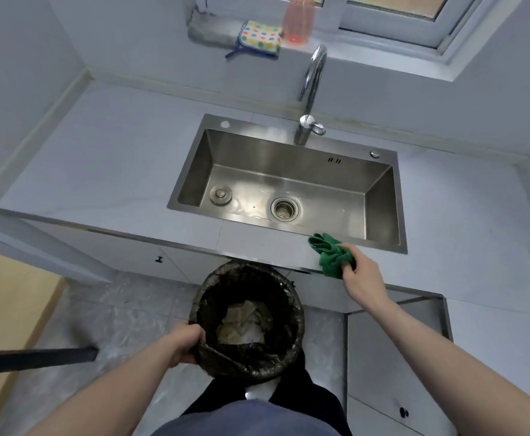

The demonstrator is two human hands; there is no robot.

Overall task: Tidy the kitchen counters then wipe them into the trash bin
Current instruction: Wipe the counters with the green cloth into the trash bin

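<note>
Bin [247, 322] was the thing to anchor on here, a round trash one with a black liner, sitting on the floor right below the front edge of the tabletop [106, 158], with some crumpled paper-looking stuff down at the bottom. On its near-left rim the left hand [185, 343] had its fingers [196, 333] curled tight around the rim and liner. Up and behind the bin, the steel sink [383, 196] was sunk into the tabletop, basin bare apart from the drain strainer [285, 209] and a round plug [220, 194] lying left of it. Further back above the bin, a spotted cloth [262, 36] and a pinkish bottle [298, 18] sat on the window ledge, with the curved faucet [312, 89] just below them. To the upper right of the bin, the right hand [361, 272] had its fingers [347, 248] closed on a bunched-up green rag [329, 254], and the rag was pressed on the strip of tabletop between the sink's front rim and the counter edge, pretty much hanging over that edge. Both forearms were bare.
</note>
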